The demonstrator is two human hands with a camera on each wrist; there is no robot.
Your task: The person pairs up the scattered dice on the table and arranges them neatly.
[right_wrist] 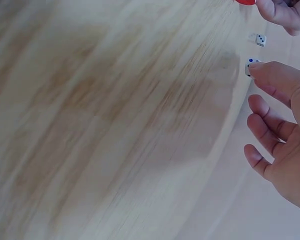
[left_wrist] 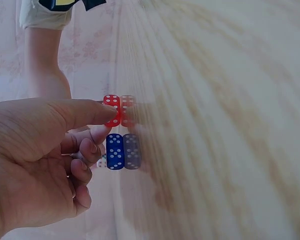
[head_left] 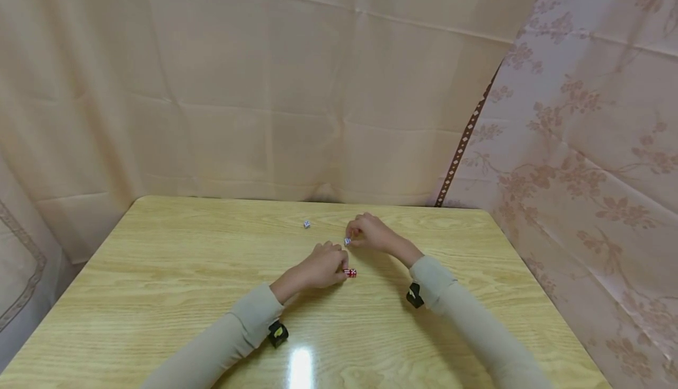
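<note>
Two red dice (head_left: 351,273) sit side by side on the wooden table. My left hand (head_left: 324,265) pinches the nearer one between thumb and finger, and the thumb covers part of it. In the left wrist view, a pair of blue dice (left_wrist: 115,151) stands close by; the left hand hides them in the head view. Further back, my right hand (head_left: 371,232) holds a white die (head_left: 347,241) with thumb and fingertip at table level. That die shows blue and dark pips in the right wrist view. The other right fingers are loosely bent.
Another white die (head_left: 306,224) lies near the back of the table, left of both hands. The table (head_left: 185,271) has a glossy wood-grain top. A beige curtain (head_left: 238,83) hangs behind it, and a flowered curtain (head_left: 593,142) hangs along the right side.
</note>
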